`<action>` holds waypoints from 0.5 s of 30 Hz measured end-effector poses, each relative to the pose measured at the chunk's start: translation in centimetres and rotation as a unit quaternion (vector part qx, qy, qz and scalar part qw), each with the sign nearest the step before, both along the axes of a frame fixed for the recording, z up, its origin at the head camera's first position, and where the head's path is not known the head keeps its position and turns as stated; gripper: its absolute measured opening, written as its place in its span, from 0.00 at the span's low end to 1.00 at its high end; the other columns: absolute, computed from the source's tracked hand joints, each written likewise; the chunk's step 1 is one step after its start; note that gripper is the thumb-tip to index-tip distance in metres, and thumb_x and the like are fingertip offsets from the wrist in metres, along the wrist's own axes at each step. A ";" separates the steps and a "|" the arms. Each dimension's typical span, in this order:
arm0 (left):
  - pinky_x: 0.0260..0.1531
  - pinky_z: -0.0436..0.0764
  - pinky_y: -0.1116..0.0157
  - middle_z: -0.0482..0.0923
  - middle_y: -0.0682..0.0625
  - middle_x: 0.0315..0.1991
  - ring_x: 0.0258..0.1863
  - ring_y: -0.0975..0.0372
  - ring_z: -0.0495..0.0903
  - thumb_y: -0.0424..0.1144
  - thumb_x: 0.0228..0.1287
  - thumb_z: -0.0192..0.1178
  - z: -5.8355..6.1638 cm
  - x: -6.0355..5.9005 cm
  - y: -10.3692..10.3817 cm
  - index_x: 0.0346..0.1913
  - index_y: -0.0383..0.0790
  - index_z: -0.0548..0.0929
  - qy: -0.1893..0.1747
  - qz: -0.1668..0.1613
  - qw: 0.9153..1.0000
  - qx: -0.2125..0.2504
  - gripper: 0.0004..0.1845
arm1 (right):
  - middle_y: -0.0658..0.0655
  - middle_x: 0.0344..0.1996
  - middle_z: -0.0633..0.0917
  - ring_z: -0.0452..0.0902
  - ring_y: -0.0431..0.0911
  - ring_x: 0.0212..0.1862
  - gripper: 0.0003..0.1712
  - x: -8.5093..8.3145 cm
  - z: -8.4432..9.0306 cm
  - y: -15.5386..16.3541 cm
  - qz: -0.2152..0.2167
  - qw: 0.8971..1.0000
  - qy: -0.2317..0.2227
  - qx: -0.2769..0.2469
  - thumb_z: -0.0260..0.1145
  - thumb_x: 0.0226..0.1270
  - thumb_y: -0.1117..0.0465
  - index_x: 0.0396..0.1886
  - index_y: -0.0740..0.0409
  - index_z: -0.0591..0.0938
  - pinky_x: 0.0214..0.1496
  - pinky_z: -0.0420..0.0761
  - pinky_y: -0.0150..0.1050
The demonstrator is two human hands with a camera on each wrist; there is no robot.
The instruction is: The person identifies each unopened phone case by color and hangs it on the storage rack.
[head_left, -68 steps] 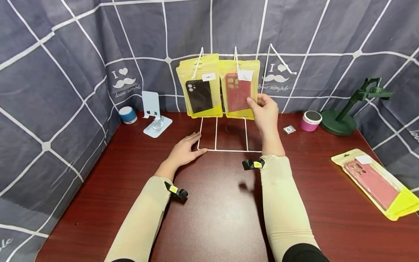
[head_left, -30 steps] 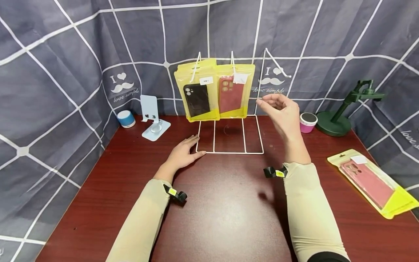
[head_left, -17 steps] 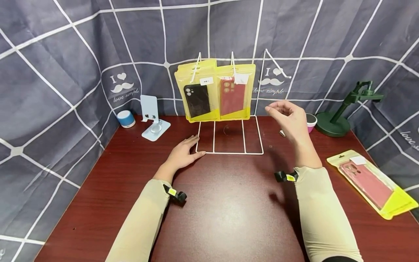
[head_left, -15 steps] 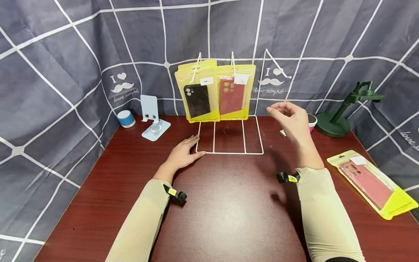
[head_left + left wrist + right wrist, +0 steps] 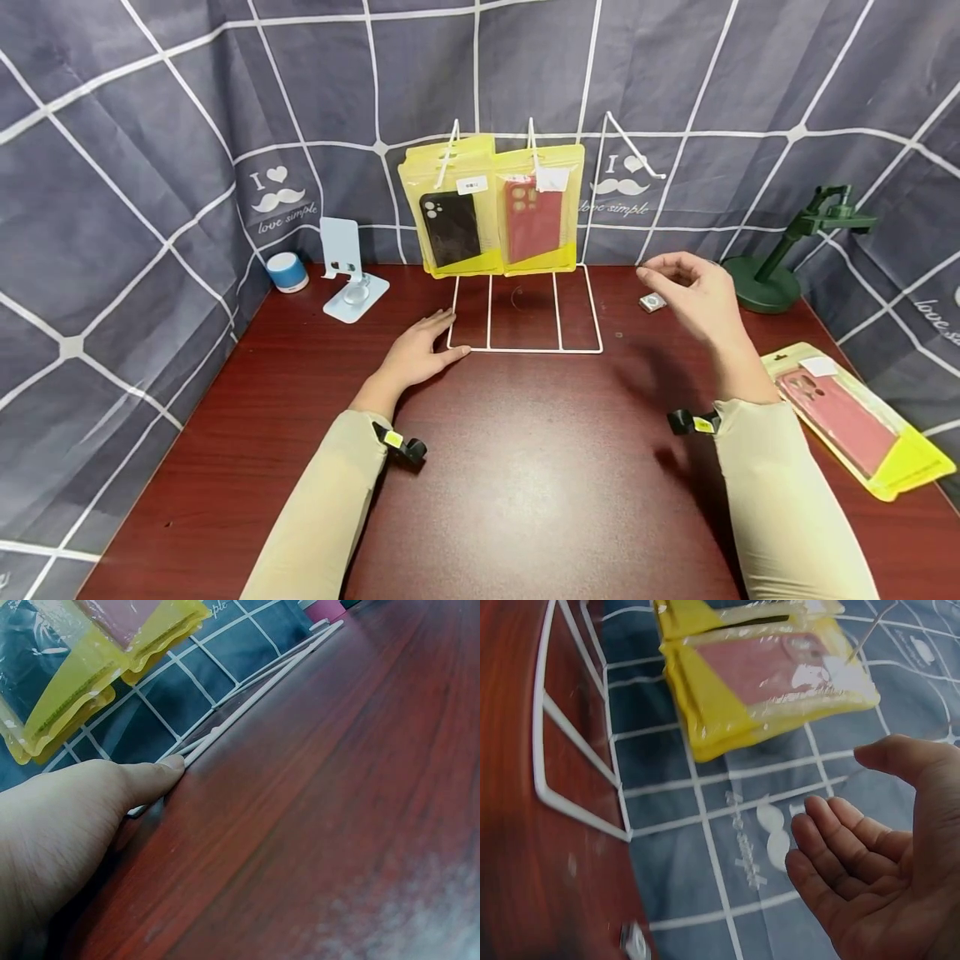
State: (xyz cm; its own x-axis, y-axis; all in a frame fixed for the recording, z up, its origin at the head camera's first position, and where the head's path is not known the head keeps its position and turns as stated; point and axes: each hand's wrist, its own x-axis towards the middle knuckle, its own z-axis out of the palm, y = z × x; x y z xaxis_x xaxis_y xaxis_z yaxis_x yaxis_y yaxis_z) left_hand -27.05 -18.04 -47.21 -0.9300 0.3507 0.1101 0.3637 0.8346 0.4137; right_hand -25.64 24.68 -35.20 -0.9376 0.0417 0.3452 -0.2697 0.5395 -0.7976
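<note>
Room: a dark red wooden table [image 5: 525, 467] with a grey cloth [image 5: 150, 167] with white lines hung behind it.
Left hand: the left hand [image 5: 417, 352] lies flat on the table with straight fingers. It holds nothing. Its fingertips touch the near left corner of the white wire rack [image 5: 525, 346].
Right hand: the right hand [image 5: 693, 296] is up in the air, to the right of the rack. Its fingers are loose and a bit bent, and it holds nothing.
Rack: two yellow bags hang on it, one with a black phone case [image 5: 450, 227] and, to its right, one with a red phone case [image 5: 534, 218].
On the table: another yellow bag with a pink phone case [image 5: 851, 415] lies flat at the right edge, near the right arm.
Left wrist view: up close, the thumb presses right against the rack's wire [image 5: 247, 709].
Right wrist view: it shows the open palm [image 5: 877, 877], which the head view hides.
Writing: the cloth says "I", a heart, and "love simple" [image 5: 283, 218] under a moustache. The white stickers on the bags are too small to read.
</note>
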 end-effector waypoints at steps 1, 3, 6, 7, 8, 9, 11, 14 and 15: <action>0.74 0.58 0.53 0.60 0.50 0.77 0.77 0.56 0.56 0.70 0.65 0.56 0.0 0.0 0.0 0.77 0.44 0.66 0.001 0.000 1.000 0.001 0.46 | 0.35 0.29 0.85 0.76 0.34 0.31 0.18 0.1 -0.2 0.5 0.002 1.000 0.001 0.018 0.72 0.65 0.45 0.44 0.53 0.87 0.32 0.70 0.27; 0.74 0.58 0.53 0.61 0.50 0.77 0.77 0.55 0.56 0.69 0.65 0.57 0.0 0.0 0.0 0.76 0.44 0.66 0.004 -0.001 1.000 0.004 0.45 | 0.36 0.30 0.85 0.76 0.34 0.32 0.17 0.1 -0.6 1.6 0.007 0.999 0.001 0.053 0.71 0.66 0.45 0.44 0.52 0.87 0.32 0.70 0.28; 0.74 0.58 0.53 0.61 0.49 0.76 0.77 0.55 0.57 0.68 0.65 0.58 0.1 0.0 0.0 0.76 0.43 0.67 0.006 -0.001 1.000 0.009 0.45 | 0.36 0.33 0.84 0.76 0.32 0.33 0.17 0.2 -1.2 3.8 0.010 0.995 -0.007 0.104 0.70 0.66 0.45 0.45 0.50 0.87 0.32 0.70 0.27; 0.74 0.58 0.54 0.61 0.49 0.76 0.77 0.55 0.57 0.68 0.65 0.58 0.2 0.0 0.0 0.76 0.43 0.67 0.005 -0.001 1.000 0.009 0.45 | 0.37 0.33 0.84 0.76 0.31 0.33 0.17 0.3 -1.3 4.7 0.009 0.993 -0.013 0.120 0.70 0.67 0.44 0.46 0.50 0.87 0.33 0.70 0.27; 0.74 0.58 0.54 0.61 0.49 0.76 0.77 0.55 0.57 0.68 0.65 0.58 0.2 0.0 0.0 0.76 0.43 0.67 0.004 0.001 1.000 0.007 0.45 | 0.37 0.33 0.85 0.75 0.30 0.33 0.17 0.4 -1.4 5.6 0.009 0.991 -0.021 0.135 0.70 0.67 0.44 0.47 0.49 0.87 0.33 0.70 0.27; 0.74 0.58 0.53 0.61 0.49 0.76 0.77 0.55 0.57 0.68 0.65 0.58 0.2 0.1 0.0 0.76 0.43 0.66 0.003 0.002 1.000 0.007 0.45 | 0.38 0.34 0.85 0.75 0.28 0.33 0.18 0.6 -1.5 6.6 0.010 0.989 -0.031 0.147 0.70 0.67 0.44 0.48 0.50 0.86 0.32 0.70 0.26; 0.74 0.58 0.53 0.61 0.50 0.77 0.77 0.55 0.57 0.69 0.65 0.57 0.2 0.1 0.0 0.76 0.44 0.66 0.000 0.004 1.000 0.005 0.45 | 0.43 0.36 0.87 0.74 0.26 0.33 0.20 0.9 -1.6 8.7 0.011 0.983 -0.047 0.176 0.70 0.67 0.44 0.49 0.51 0.86 0.33 0.70 0.25; 0.74 0.58 0.52 0.61 0.50 0.77 0.77 0.55 0.57 0.69 0.64 0.57 0.2 0.1 0.0 0.76 0.44 0.66 -0.001 0.004 1.000 0.009 0.45 | 0.55 0.40 0.89 0.76 0.31 0.36 0.21 1.3 -1.8 12.2 0.020 0.969 -0.071 0.235 0.70 0.67 0.46 0.51 0.56 0.85 0.35 0.72 0.29; 0.74 0.58 0.52 0.61 0.50 0.77 0.77 0.55 0.57 0.69 0.64 0.57 0.2 0.1 0.0 0.76 0.44 0.66 0.000 0.003 1.000 0.010 0.45 | 0.59 0.41 0.89 0.78 0.36 0.38 0.21 1.4 -2.0 13.5 0.022 0.962 -0.081 0.259 0.70 0.67 0.48 0.50 0.58 0.85 0.36 0.73 0.32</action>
State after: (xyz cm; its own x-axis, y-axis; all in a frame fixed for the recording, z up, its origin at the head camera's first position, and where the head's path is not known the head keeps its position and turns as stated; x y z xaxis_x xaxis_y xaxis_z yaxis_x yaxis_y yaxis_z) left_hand -26.93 -18.01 -47.03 -0.9323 0.3421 0.1173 0.3581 0.8284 0.4306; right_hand -24.24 38.14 -37.15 -0.9776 -0.1383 0.1588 -0.1971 0.8668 -0.4580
